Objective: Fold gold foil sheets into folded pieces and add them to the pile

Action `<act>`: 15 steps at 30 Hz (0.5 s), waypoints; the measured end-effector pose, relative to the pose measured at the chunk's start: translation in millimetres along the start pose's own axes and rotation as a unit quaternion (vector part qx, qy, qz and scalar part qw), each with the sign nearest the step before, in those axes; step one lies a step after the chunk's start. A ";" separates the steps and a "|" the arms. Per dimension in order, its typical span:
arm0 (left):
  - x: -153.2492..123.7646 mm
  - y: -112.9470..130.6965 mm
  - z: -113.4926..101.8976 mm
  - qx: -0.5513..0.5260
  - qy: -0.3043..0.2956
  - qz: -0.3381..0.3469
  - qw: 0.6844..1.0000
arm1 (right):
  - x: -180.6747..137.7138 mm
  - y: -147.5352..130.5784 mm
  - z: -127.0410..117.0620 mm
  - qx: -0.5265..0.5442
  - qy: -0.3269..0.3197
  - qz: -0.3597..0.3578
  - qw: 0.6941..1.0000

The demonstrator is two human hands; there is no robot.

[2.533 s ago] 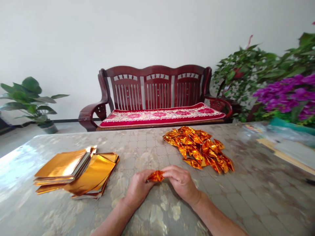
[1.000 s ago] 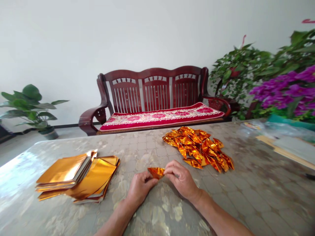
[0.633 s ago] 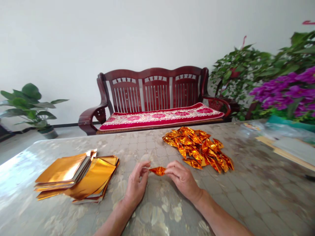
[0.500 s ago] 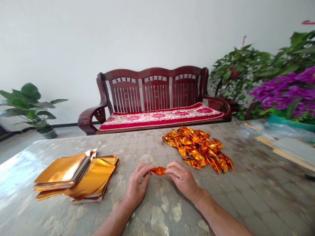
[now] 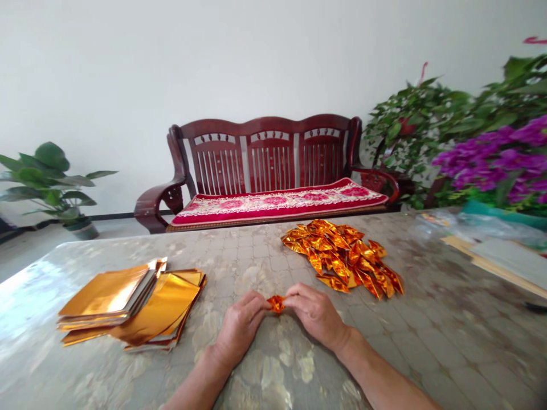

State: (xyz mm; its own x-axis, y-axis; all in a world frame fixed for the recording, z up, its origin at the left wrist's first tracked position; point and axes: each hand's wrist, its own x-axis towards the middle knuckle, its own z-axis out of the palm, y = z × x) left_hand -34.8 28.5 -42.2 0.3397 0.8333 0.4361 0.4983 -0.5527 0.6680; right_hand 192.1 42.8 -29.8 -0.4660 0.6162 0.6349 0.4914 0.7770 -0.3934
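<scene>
A small folded piece of gold foil paper (image 5: 276, 303) is pinched between both my hands just above the table. My left hand (image 5: 240, 327) grips its left end with closed fingers. My right hand (image 5: 315, 314) grips its right end, fingers curled. A heap of folded gold foil pieces (image 5: 342, 257) lies beyond my right hand. To the left of my left hand rests a stack of flat gold foil sheets (image 5: 128, 299).
The table (image 5: 427, 319) has a glossy patterned cover. A red wooden bench (image 5: 269, 168) stands behind it. Plants with purple flowers (image 5: 496, 159), clear plastic and flat boards sit at the right edge. A potted plant (image 5: 55, 182) stands on the floor at left.
My hands have drawn closer together, so the foil piece between them now shows much shorter. My left hand briefly let go, then closed on it again.
</scene>
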 end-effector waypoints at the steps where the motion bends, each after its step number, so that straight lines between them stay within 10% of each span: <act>1: -0.1 -0.3 0.4 -0.002 -0.002 -0.001 1.000 | 0.3 -0.4 -0.6 -0.003 -0.005 0.000 1.000; 15: -1.8 1.1 0.2 0.012 -0.043 0.015 0.999 | 0.2 -7.8 -0.7 -0.044 -0.041 -0.026 0.998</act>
State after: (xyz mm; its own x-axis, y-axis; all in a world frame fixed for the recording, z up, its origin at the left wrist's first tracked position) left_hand -34.6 26.3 -42.4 0.4212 0.8130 0.4022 0.5061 -0.5786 0.6396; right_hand 188.7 36.8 -26.1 -0.5492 0.5874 0.5944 0.5263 0.7956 -0.2999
